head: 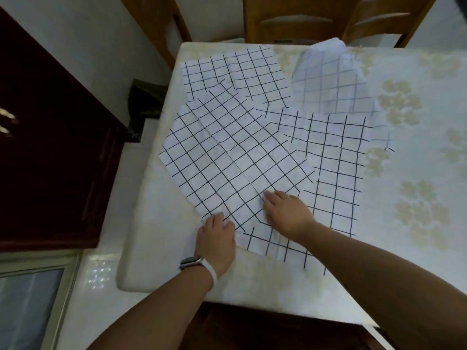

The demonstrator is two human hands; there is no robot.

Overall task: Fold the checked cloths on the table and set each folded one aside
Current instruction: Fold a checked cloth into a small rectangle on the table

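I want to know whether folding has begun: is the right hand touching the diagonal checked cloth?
Touching. The head view shows the right hand lying flat on the diagonal checked cloth, with no gap beneath its fingers.

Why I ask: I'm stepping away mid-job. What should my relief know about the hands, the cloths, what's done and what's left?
Left hand: at the top cloth's near corner; grip unclear.
Right hand: flat on that cloth, fingers straight.
Cloths: top cloth lies flat, askew, over a second cloth; far cloths and a pale rumpled cloth overlap near the table's far edge.
Done: nothing plainly folded and set aside.
Left: fold each cloth, set it aside.
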